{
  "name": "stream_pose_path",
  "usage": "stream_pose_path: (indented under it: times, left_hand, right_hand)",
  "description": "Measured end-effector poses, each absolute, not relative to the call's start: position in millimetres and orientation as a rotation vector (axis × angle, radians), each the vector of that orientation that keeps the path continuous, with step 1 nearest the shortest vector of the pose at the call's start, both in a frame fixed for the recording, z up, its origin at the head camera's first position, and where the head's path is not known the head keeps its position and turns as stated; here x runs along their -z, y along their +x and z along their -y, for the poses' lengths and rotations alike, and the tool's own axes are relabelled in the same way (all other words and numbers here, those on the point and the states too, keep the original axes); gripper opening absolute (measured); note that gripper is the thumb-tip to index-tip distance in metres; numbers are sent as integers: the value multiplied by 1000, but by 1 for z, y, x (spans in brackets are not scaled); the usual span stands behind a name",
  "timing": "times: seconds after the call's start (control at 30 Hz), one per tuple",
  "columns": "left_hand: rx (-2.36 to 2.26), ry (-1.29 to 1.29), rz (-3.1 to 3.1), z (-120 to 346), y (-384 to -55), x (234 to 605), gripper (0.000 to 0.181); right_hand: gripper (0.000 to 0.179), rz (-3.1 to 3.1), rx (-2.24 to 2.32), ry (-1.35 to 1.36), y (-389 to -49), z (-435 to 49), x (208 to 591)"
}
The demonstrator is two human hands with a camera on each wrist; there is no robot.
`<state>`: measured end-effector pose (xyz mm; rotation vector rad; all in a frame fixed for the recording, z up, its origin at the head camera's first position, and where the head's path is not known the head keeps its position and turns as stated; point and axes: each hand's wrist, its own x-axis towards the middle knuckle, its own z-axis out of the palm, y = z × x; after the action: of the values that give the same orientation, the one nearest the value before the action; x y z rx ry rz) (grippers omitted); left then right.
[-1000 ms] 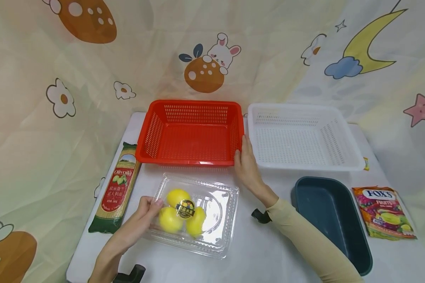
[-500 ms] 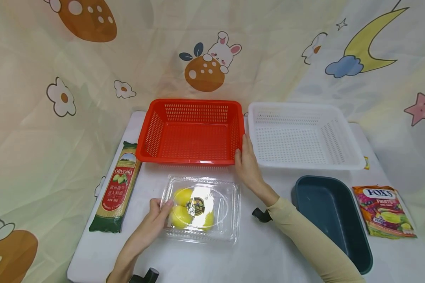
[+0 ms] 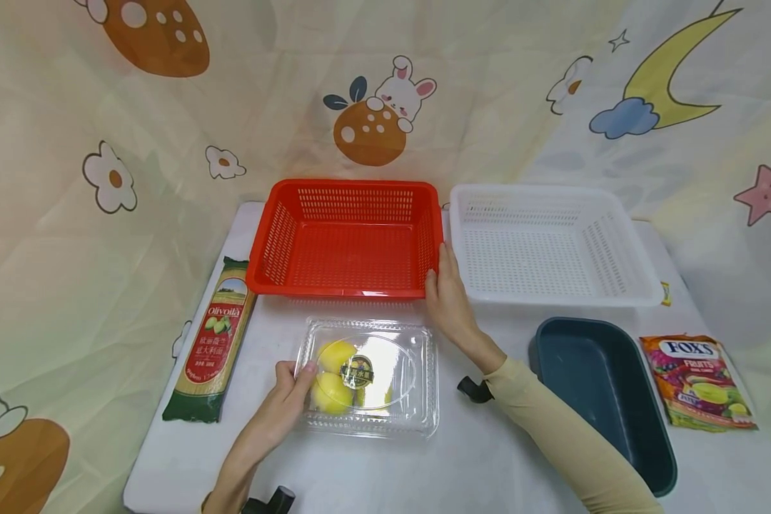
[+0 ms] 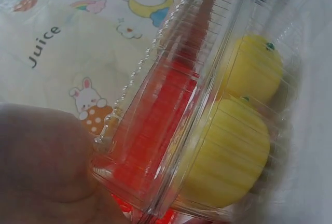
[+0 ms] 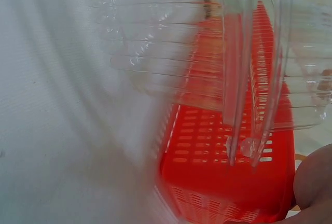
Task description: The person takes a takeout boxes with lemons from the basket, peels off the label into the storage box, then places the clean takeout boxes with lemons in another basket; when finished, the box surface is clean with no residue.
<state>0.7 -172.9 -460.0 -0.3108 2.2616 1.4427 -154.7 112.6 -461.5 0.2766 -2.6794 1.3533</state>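
Clear rectangular plastic box (image 3: 388, 378), in from the counter's (image 3: 385, 471) left edge, is pinched by the left hand's (image 3: 279, 408) fingers; the right hand's (image 3: 452, 308) straight fingers touch a red plastic basket (image 3: 356, 257). Green-and-gold "Olivoilà" packet (image 3: 213, 343) lines that edge.

A spaghetti pack (image 3: 210, 343) lay at the left. A white basket (image 3: 533, 250) stood far right, a dark tub (image 3: 594, 375) nearer, and a candy bag (image 3: 697, 383) to its right. A patterned curtain (image 3: 263, 107) hung beyond.
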Motion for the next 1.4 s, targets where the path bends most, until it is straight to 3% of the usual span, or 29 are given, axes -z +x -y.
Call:
stream_pose_path:
  times: [0.3,0.63,0.97,1.4]
  left_hand:
    - [-1397,-301,-2293,177,-1,462,57]
    - [-1407,-285,-2361,183,-12,461,75]
    - [-1663,-232,-2348,180,-42,477,73]
    - [-1813,-190,-2308,180,-51,487,71]
  right_hand:
    - [59,2671,-1362,276,-155,-113,460]
    - [61,2671,-1373,275,-155,-113,461]
    - [66,2653,-1386,285,-151,-114,459]
    - [69,2662,-1360,308,-141,-114,447]
